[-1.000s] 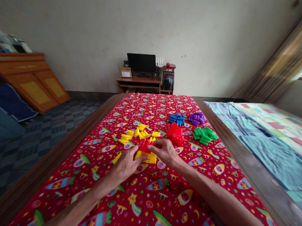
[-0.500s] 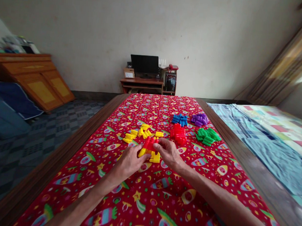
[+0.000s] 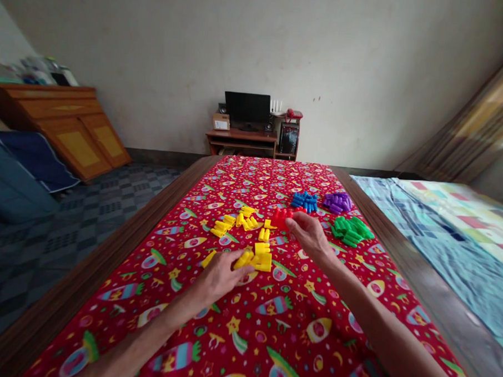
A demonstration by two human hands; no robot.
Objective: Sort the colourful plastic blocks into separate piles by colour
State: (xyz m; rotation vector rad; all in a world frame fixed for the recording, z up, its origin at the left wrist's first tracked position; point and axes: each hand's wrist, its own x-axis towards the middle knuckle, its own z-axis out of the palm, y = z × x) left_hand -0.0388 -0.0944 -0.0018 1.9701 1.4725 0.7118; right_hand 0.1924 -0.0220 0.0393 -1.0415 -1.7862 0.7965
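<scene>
My left hand [image 3: 220, 276] lies on the red printed cloth [image 3: 245, 338], its fingertips pressed on a bright yellow plastic block [image 3: 243, 260]. Just to its right stands a small joined cluster of yellow blocks [image 3: 263, 258]. One loose yellow block [image 3: 209, 259] lies beside the left hand's fingers. My right hand [image 3: 310, 235] is farther forward, its fingertips at the edge of a heap of red plastic blocks [image 3: 281, 217]. A scattered pile of yellow blocks [image 3: 237, 222] lies left of the red heap.
A blue block heap [image 3: 305, 202], purple heap [image 3: 337, 202] and green heap [image 3: 352, 230] lie on the cloth. A wooden table edge [image 3: 107, 249] runs along the left. Beyond the table stands a desk [image 3: 241, 137] with a monitor [image 3: 247, 106]. A bed cover [image 3: 441, 235] lies to the right.
My right hand has moved forward from the yellow blocks to the red heap. The red block no longer sits on the yellow cluster. The view has turned slightly left.
</scene>
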